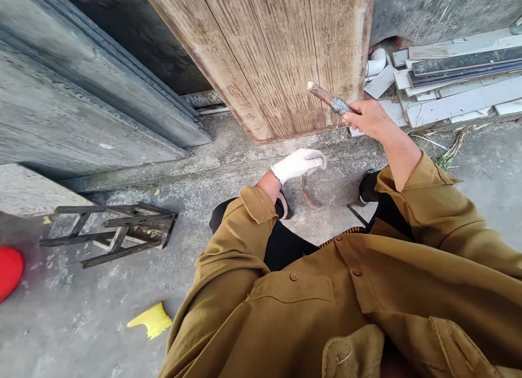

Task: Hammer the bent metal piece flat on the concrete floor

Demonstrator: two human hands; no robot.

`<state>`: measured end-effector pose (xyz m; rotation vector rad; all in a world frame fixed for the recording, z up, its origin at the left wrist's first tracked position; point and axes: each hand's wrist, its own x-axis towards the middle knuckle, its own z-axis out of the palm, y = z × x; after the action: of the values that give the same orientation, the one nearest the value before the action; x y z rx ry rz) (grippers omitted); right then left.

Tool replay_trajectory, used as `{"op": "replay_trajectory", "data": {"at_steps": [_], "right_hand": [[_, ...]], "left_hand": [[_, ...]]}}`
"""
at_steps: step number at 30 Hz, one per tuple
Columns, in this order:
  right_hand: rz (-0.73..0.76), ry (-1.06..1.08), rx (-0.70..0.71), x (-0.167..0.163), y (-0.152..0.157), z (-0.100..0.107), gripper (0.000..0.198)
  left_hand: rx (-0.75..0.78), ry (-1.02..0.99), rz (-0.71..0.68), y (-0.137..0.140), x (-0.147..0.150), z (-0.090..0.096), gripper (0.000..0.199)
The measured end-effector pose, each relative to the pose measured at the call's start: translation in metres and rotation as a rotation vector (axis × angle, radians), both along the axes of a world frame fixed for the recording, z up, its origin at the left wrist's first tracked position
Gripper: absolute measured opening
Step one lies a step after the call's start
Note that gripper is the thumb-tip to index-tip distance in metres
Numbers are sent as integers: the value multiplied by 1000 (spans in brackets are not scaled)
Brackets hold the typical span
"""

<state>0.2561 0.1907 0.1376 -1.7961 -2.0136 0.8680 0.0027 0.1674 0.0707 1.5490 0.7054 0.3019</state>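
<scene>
My bare right hand is closed round a wooden stick held up before the wooden panel. Grey wire is wound in a tight band round the stick, just beyond my fingers. My left hand wears a white glove and hovers lower, between my knees. Its fingers are curled, and what they hold, if anything, is hidden. Directly under the glove shows a curved, rusty brown strip; whether it touches the glove I cannot tell. A dark, narrow strip shows beside my right leg.
A brown wooden panel stands ahead against the wall. Stacked boards and a white pipe are on the right. On the left, a wooden stool lies on its side near a yellow scrap and a red object.
</scene>
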Motion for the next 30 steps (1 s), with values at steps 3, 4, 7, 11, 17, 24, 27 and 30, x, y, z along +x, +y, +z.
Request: {"op": "replay_trajectory", "data": {"at_steps": [3,4,7,11,17,24,27,30], "right_hand": [[71,-308,-18,-1,5,-10,33],[137,-392,-63,-4,5,-13,32],[392,-507,-289,-17,-4,-13,26],[764,-354,-532,-28,-17,-6,17],[769,171,-530,-14,-21,14,14],[-105,460,-79,7,-5,20,26],[-65,82,-41,15,6,6,28],[58,-141,-46,13,8,-7,26]], "left_hand": [[-47,-45,-25,-4,-4,16,42],[-41,-52,1,-3,-7,20,42],[23,-52,133,4,-19,28,39],[51,-9,225,14,-28,31,28],[101,35,330,19,-22,25,17],[39,-26,147,14,-10,14,28],[45,-28,121,13,-12,16,33],[15,-9,113,13,-15,22,35]]}}
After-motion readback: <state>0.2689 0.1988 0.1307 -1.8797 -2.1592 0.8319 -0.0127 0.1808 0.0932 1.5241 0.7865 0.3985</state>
